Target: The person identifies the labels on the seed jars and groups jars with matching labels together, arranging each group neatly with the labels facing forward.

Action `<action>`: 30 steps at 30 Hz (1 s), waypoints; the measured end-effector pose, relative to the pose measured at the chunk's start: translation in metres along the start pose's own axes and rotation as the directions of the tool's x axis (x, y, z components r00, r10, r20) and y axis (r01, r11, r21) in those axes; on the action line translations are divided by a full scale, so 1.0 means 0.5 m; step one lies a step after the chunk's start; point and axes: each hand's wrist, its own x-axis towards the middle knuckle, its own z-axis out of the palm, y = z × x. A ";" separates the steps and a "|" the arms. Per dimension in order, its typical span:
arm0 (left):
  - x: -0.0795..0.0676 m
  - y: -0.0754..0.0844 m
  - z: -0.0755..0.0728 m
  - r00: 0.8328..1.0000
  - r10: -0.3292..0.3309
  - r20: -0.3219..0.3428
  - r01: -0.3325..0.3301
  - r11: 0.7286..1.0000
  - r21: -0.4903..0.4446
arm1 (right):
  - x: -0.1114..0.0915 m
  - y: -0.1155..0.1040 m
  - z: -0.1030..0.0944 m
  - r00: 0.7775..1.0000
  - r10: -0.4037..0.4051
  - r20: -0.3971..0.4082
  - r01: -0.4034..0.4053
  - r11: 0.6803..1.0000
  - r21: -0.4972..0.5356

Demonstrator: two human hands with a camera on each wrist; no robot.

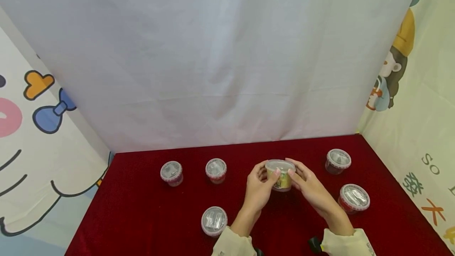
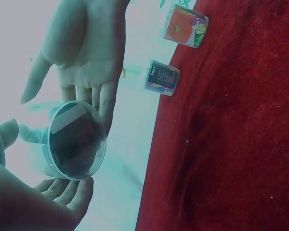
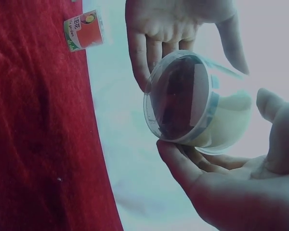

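Observation:
Both hands hold a small plastic tub with a yellow label and a translucent lid, raised over the red cloth. My left hand grips its left side, thumb on the front and fingers round behind. On the right side, my right hand grips it the same way, its thumb on the front near the rim. The wrist views show the tub's round, clear end between the two hands, with dark red seen in it.
Around the hands stand several similar lidded tubs: purple-toned and red-toned at the back left, one near the left forearm, dark and red at the right. White cloth hangs behind the red-covered table.

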 end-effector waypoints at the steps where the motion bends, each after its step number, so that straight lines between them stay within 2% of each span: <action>1: -0.001 0.000 0.000 1.000 -0.001 -0.004 0.001 1.000 0.000 | 0.000 0.000 0.001 1.000 -0.002 -0.004 0.002 1.000 -0.007; 9: -0.009 0.003 -0.002 1.000 -0.006 -0.025 0.006 1.000 0.006 | 0.002 -0.001 0.008 1.000 -0.015 -0.017 0.015 0.999 -0.036; 19: -0.016 0.013 -0.020 0.999 -0.019 0.031 0.021 0.999 -0.040 | 0.001 -0.007 0.010 0.999 -0.032 0.019 0.033 0.998 -0.058; 24: -0.016 0.015 -0.025 0.999 -0.018 0.048 0.019 0.999 -0.030 | 0.002 -0.011 0.013 0.999 -0.021 0.031 0.023 0.998 -0.054; 30: -0.015 0.013 -0.029 1.000 -0.026 0.006 0.026 0.999 -0.029 | 0.004 -0.014 0.021 0.999 -0.014 0.038 0.015 0.999 -0.028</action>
